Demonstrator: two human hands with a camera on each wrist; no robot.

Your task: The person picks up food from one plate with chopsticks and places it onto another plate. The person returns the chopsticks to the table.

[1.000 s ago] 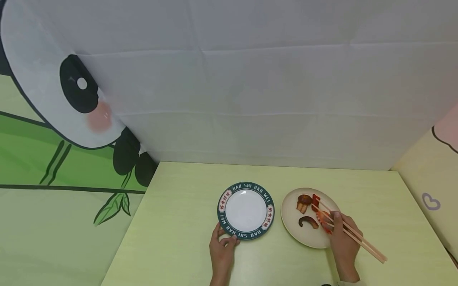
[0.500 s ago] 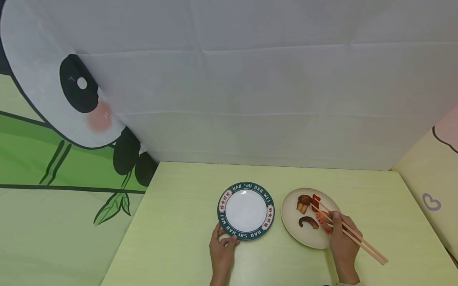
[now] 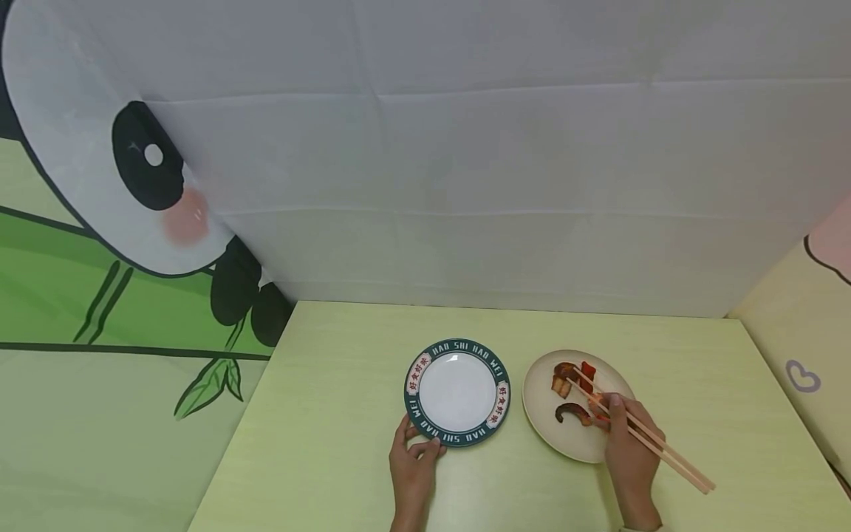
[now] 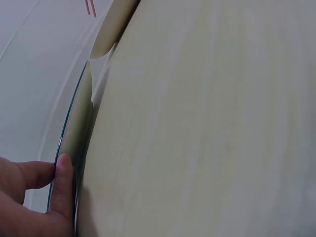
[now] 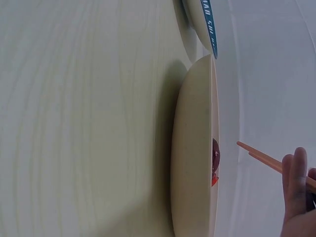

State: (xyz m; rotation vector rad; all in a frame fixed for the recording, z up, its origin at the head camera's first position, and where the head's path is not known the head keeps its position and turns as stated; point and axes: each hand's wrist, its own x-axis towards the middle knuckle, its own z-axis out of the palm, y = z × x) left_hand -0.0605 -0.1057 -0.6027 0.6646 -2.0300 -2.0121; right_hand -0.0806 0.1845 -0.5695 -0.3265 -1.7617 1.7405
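My left hand (image 3: pixel 414 473) pinches the lower-left rim of a white plate (image 3: pixel 457 391) with a green lettered border. In the left wrist view, thumb and fingers meet this plate's edge from either side. A pair of wooden chopsticks (image 3: pixel 679 459) is held in my right hand (image 3: pixel 631 451). Their tips are over a brown mushroom piece (image 3: pixel 565 372) on the cream plate (image 3: pixel 541 428). On that plate also lie a dark curved slice (image 3: pixel 572 411), a red piece (image 3: pixel 588 371) and an orange-red piece (image 3: pixel 596 403) partly hidden by the hand. The right wrist view shows the chopstick tips above the plate's rim.
Both plates stand side by side on a pale yellow-green table (image 3: pixel 319 414). Behind it rises a grey-white cloth backdrop (image 3: pixel 465 185). A printed panel with a cartoon face (image 3: pixel 80 148) borders the left, and a pale yellow panel (image 3: pixel 784 332) the right.
The right hand and chopsticks have shifted slightly left, bringing the tips from near the red piece to over the mushroom piece. The left hand and its plate stay put.
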